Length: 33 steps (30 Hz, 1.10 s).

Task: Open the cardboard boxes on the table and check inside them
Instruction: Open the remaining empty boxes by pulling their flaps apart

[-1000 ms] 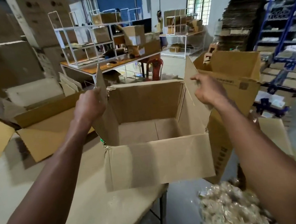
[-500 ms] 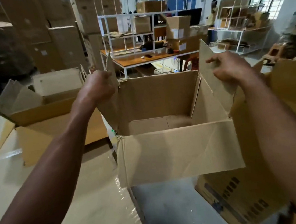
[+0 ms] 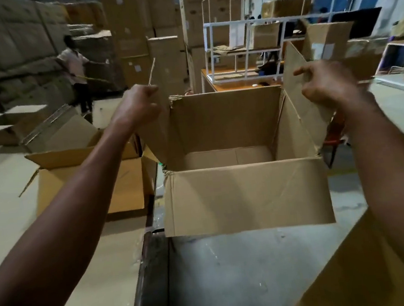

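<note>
Box: your open brown cardboard box [image 3: 245, 193] is held up, mouth upward, long axis left-right, beyond the table [image 3: 67, 279] edge.
Left hand [image 3: 138, 107]: clenched on left flap.
Right hand [image 3: 328, 84]: pinching right flap.
Inside: bare.

Open cardboard box [image 3: 247, 198] centre, off past the right edge of the table [image 3: 67, 279], floor below. Left hand [image 3: 138, 107] on left flap, right hand [image 3: 331, 87] on right flap. Second open box [image 3: 85, 187] left, on the table. White wire rack [image 3: 242, 49] on far table behind. Stacked cartons [image 3: 153, 28] behind-left.
</note>
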Tool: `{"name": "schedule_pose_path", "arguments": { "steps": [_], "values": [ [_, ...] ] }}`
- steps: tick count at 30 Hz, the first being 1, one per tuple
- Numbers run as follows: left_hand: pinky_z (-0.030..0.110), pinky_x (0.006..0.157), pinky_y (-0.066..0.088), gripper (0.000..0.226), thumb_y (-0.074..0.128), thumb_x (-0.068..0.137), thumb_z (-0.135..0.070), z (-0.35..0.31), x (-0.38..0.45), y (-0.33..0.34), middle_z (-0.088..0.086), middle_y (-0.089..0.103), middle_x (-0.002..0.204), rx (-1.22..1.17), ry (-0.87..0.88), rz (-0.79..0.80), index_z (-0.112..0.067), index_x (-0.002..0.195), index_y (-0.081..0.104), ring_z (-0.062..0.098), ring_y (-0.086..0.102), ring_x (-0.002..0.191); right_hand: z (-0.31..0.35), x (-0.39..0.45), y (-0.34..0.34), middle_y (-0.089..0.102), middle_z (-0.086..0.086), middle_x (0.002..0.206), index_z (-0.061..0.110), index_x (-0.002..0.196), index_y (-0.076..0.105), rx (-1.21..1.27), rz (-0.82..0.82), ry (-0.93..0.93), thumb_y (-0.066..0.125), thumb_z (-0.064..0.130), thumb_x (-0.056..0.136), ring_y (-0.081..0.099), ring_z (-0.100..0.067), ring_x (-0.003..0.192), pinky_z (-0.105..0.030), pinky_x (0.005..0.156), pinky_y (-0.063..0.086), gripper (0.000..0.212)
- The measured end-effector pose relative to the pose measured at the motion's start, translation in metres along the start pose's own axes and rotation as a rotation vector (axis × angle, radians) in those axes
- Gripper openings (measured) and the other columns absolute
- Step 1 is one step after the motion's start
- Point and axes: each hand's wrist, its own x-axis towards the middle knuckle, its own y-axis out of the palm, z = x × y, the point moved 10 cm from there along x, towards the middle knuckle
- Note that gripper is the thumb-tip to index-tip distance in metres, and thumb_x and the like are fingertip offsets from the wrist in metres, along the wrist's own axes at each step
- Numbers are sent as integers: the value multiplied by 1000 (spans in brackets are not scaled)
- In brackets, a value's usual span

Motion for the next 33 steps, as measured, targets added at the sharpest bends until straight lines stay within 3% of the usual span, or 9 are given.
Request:
{"name": "schedule_pose_path", "arguments": {
  "steps": [8, 12, 14, 16, 19, 23, 28, 30, 33],
  "values": [
    [36, 101, 51, 64, 60, 95, -1, -36, 57, 34, 14, 53, 148, 29, -67, -103, -18, 154, 41, 25, 58, 127, -21, 97, 17, 65, -9, 126, 32, 141, 55, 57, -62, -83, 62, 6, 93, 65, -31, 100, -53, 89, 55, 55],
    [39, 104, 51, 63, 62, 94, -2, -50, 97, 41, 15, 55, 146, 60, -57, -142, -17, 153, 44, 26, 60, 125, -29, 149, 26, 66, -10, 127, 31, 142, 54, 88, -69, -117, 60, 5, 94, 66, -25, 91, -41, 73, 57, 55],
    [40, 106, 51, 63, 62, 93, -2, -53, 122, 43, 15, 57, 145, 66, -56, -166, -17, 152, 45, 26, 60, 125, -28, 176, 32, 67, -10, 122, 31, 142, 54, 84, -94, -139, 59, 4, 95, 61, -19, 79, -32, 59, 46, 55],
    [41, 106, 51, 64, 62, 92, -1, -54, 148, 46, 15, 57, 144, 69, -48, -200, -17, 152, 45, 26, 61, 124, -23, 205, 37, 68, -10, 120, 31, 143, 54, 103, -119, -166, 57, 2, 94, 60, -19, 77, -30, 56, 42, 56],
    [41, 106, 51, 64, 61, 93, 1, -53, 189, 47, 15, 55, 146, 83, -21, -257, -15, 152, 43, 28, 59, 125, -7, 250, 46, 68, -11, 117, 31, 144, 53, 122, -152, -203, 56, 1, 94, 57, -17, 71, -30, 56, 47, 58],
    [42, 105, 50, 62, 59, 97, -2, -48, 246, 37, 16, 51, 148, 94, 19, -336, -15, 154, 40, 30, 55, 129, 28, 309, 61, 65, -13, 126, 30, 145, 51, 150, -209, -272, 57, 2, 94, 65, -27, 96, -46, 79, 58, 58],
    [26, 98, 45, 62, 59, 96, -2, -35, 308, 0, 13, 52, 149, 121, 14, -441, -14, 154, 40, 26, 55, 130, 85, 385, 75, 65, -13, 127, 31, 144, 52, 218, -256, -345, 55, 2, 94, 62, -24, 92, -37, 71, 52, 58],
    [19, 92, 44, 61, 57, 96, 0, -31, 325, -16, 12, 52, 149, 164, 20, -493, -12, 154, 40, 23, 56, 128, 111, 410, 84, 64, -13, 131, 30, 145, 52, 243, -259, -381, 56, 2, 95, 63, -28, 102, -36, 73, 49, 57],
    [2, 68, 46, 59, 54, 98, 1, -25, 351, -36, 13, 54, 147, 225, 46, -557, -10, 154, 39, 13, 61, 110, 149, 442, 99, 62, -14, 134, 30, 145, 52, 294, -255, -437, 57, 3, 94, 62, -34, 115, -37, 77, 47, 58]
  ]
}}
